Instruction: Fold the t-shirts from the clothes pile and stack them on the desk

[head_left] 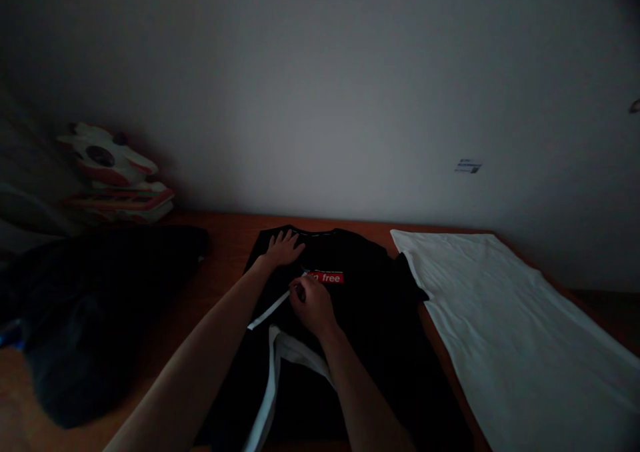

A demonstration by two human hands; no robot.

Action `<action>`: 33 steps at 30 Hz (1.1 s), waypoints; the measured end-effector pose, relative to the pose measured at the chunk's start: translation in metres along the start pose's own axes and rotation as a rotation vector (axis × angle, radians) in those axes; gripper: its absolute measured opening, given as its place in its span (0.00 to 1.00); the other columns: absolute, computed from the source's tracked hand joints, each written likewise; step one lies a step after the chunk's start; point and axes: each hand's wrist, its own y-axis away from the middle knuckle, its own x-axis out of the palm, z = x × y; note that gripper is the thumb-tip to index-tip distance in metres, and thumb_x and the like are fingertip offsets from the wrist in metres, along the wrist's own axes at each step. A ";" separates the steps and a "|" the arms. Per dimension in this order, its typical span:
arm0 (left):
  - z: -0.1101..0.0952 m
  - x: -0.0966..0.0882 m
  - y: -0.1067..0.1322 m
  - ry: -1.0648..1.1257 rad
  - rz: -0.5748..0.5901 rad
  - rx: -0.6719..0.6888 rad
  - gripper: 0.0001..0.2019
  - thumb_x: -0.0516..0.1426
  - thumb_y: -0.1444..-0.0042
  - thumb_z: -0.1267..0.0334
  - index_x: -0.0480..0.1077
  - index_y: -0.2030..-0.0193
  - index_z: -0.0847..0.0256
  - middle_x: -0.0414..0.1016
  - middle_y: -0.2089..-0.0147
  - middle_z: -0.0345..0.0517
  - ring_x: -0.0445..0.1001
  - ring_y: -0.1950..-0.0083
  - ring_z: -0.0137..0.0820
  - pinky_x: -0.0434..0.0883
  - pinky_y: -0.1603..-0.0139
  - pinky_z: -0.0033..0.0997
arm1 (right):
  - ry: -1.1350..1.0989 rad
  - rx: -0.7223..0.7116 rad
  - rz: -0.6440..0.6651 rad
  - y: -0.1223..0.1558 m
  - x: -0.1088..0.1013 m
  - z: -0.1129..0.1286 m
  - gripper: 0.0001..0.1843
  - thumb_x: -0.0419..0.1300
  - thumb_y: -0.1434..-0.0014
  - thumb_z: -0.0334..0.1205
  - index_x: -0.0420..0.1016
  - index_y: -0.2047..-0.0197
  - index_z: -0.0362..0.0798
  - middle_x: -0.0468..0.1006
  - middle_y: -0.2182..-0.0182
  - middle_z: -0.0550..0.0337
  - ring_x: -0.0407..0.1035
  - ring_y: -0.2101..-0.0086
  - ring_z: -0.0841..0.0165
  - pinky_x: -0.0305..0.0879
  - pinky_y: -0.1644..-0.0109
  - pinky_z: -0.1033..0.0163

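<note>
A black T-shirt (pixel 370 325) lies spread out, its collar toward the wall, with a red printed label (pixel 331 278) on the chest reading partly "free". My left hand (pixel 284 248) rests flat on it just below the collar, fingers spread. Lower and to the right, my right hand (pixel 313 302) is closed in a pinch around a narrow white strip (pixel 270 311), which slants down to the left across the shirt. A longer white band (pixel 271 379) loops over the shirt's lower part and passes behind my right forearm.
To the right, a white garment (pixel 515 325) lies flat, touching the black sleeve. A dark heap of cloth (pixel 100 305) lies at the left. Behind it stands a white and red cow-shaped toy (pixel 115 169). The wooden surface (pixel 225 239) ends at a pale wall (pixel 320 105).
</note>
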 end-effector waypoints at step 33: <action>0.007 -0.005 0.155 -0.042 -0.212 0.172 0.19 0.48 0.33 0.59 0.76 0.43 0.49 0.66 0.29 0.52 0.55 0.25 0.56 0.56 0.31 0.70 | 0.034 0.315 -0.099 0.008 -0.122 -0.042 0.07 0.62 0.40 0.42 0.81 0.63 0.52 0.85 0.66 0.60 0.79 0.67 0.67 0.73 0.59 0.64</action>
